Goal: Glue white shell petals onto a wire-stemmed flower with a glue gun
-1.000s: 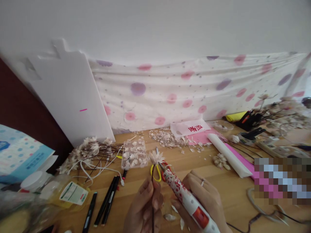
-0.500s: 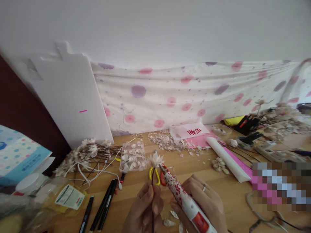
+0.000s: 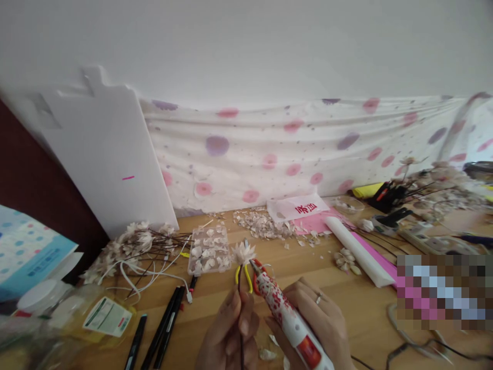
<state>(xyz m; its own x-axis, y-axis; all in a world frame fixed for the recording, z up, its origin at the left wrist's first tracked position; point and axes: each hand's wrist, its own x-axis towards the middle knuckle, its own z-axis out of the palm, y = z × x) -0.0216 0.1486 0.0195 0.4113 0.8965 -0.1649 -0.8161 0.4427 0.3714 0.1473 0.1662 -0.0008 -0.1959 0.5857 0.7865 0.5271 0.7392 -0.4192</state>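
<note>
Two bare hands at work here: the left hand [image 3: 229, 331] is closed, pinching the dark wire stem [image 3: 241, 313] of a pale petal flower [image 3: 243, 253], while the right hand [image 3: 314, 318] grips a red-flecked white glue gun [image 3: 287, 321], its tip just beside the flower. Yellow-handled scissors [image 3: 243, 277] lie under the flower, a clear plastic tray of petals [image 3: 208, 251] just left of it.

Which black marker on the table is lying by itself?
The lone black marker, furthest left of the group, lies apart, while the other black markers lie close together, nearer the left hand.
</note>
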